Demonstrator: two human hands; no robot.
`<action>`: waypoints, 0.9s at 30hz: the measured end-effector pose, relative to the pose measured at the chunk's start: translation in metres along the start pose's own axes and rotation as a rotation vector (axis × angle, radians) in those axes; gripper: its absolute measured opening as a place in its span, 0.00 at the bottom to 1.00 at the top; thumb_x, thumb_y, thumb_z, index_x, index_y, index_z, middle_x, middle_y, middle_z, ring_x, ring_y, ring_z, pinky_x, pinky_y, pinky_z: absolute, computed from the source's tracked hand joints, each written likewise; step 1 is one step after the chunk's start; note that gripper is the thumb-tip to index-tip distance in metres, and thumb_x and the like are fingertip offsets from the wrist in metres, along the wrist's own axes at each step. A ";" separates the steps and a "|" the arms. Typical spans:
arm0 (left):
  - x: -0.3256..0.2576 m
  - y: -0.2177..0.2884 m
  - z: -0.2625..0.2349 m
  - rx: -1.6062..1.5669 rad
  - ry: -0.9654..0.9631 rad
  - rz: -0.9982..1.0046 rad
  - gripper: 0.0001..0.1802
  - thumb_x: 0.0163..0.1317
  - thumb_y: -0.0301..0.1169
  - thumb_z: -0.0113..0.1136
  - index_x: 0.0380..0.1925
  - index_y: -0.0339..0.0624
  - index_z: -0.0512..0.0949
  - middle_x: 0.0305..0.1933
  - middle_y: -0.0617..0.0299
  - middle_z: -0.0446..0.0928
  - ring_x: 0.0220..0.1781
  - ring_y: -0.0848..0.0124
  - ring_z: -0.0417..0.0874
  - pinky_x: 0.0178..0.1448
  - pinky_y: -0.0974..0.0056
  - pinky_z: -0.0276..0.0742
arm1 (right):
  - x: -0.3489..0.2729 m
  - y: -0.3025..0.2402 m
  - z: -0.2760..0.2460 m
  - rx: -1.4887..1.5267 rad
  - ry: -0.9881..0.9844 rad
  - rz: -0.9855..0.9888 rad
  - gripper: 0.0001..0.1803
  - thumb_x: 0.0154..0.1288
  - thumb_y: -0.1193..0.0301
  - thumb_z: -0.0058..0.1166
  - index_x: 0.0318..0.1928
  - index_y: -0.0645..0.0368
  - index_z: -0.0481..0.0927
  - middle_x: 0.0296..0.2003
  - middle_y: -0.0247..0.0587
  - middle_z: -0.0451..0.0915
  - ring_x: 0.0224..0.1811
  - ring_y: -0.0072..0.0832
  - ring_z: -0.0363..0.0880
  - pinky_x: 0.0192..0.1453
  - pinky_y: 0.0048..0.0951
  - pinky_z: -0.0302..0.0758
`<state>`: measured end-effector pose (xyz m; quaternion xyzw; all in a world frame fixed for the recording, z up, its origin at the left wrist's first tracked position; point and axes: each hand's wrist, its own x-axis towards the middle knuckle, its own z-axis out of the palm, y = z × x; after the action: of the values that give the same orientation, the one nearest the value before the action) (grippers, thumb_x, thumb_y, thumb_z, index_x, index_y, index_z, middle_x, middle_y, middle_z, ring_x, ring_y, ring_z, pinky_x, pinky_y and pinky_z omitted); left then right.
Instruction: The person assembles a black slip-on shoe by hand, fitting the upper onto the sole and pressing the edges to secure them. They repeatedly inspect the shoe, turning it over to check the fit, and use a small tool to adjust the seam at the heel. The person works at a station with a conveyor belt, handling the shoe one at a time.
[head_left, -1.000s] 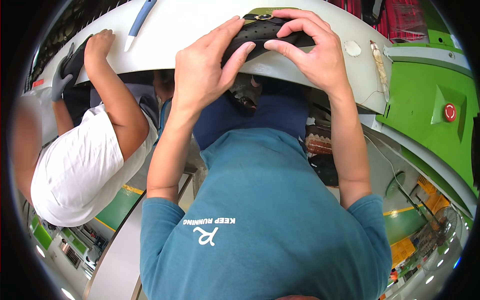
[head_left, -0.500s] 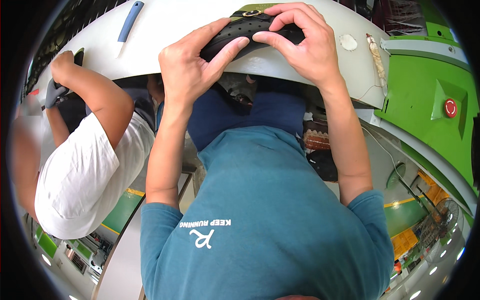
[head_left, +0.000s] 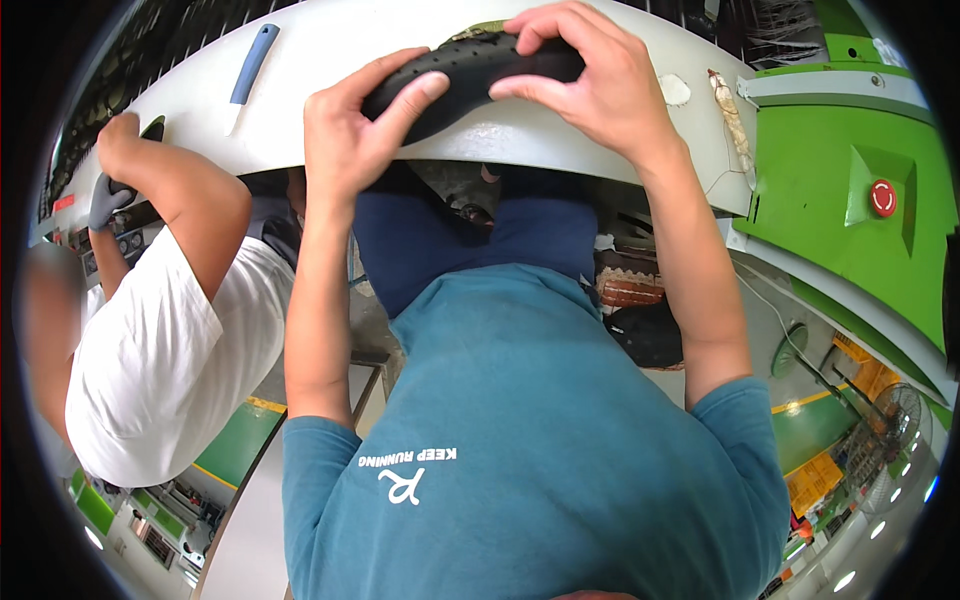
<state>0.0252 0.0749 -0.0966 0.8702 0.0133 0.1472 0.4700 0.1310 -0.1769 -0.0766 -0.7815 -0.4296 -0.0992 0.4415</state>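
Both of my hands hold a black shoe point(head_left: 470, 85) above the near edge of the white table. Rows of small holes run along its upper, and a bit of olive-green shows at its far side. My left hand point(head_left: 350, 130) grips the left end, thumb on the near side and fingers behind. At the right end, my right hand point(head_left: 600, 85) has its thumb against the near side and its fingers curled over the top. The shoe's far side and the left fingertips are partly hidden.
A blue-handled tool point(head_left: 257, 60) with a pale blade lies on the white table point(head_left: 300, 105). To the right are a round white piece point(head_left: 676, 90) and a wrapped stick point(head_left: 732, 120). A green machine point(head_left: 810, 170) borders the right side. A co-worker in a white shirt point(head_left: 160, 350) sits at left.
The shoe has tilted so that more of its black side faces me, and its buckle no longer shows. Both hands have shifted slightly left with it.
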 end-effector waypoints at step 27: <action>0.037 0.012 -0.001 0.365 -0.133 0.132 0.29 0.69 0.54 0.77 0.60 0.45 0.91 0.41 0.49 0.94 0.37 0.57 0.96 0.45 0.57 0.89 | 0.069 0.012 -0.010 -0.026 -0.312 0.092 0.20 0.45 0.69 0.86 0.32 0.61 0.85 0.34 0.43 0.86 0.37 0.40 0.88 0.41 0.40 0.82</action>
<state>0.0591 0.0750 -0.0774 0.9478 -0.0483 0.1147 0.2936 0.1847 -0.1470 -0.0409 -0.8119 -0.4554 0.0380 0.3632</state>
